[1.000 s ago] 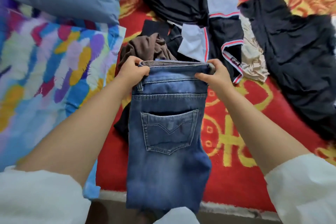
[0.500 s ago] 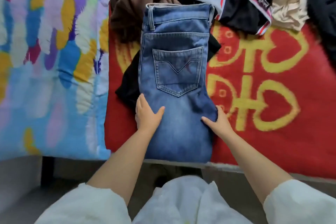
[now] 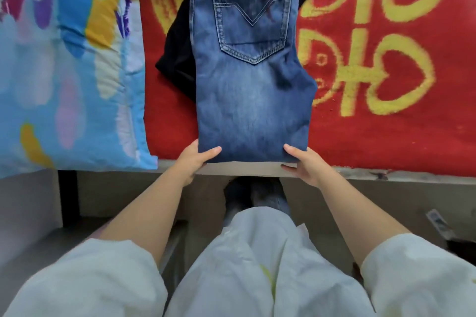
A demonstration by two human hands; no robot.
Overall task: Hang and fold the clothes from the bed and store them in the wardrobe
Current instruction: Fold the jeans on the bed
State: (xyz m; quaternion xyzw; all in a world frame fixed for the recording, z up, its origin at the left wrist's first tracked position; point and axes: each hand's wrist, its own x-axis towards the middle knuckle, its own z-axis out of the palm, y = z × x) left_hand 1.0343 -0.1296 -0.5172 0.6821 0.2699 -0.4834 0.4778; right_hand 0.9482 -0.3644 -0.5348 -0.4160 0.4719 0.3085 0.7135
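Folded blue jeans (image 3: 247, 100) lie lengthwise on the red bedspread (image 3: 386, 131), back pocket up, their near folded end at the bed's front edge. My left hand (image 3: 195, 159) grips the near left corner, thumb on top and fingers underneath. My right hand (image 3: 306, 165) grips the near right corner the same way. A black garment (image 3: 177, 59) lies partly under the jeans on their left. The waistband is out of view at the top.
A multicoloured quilt (image 3: 69, 59) covers the bed's left part. The bed's pale front edge (image 3: 360, 171) runs across below the jeans. Floor and my white clothing fill the lower half. Other clothes further up the bed are out of view.
My hands slid from the waistband down the jeans to the near folded end and now grip its two corners. My view tilted down toward the bed's edge.
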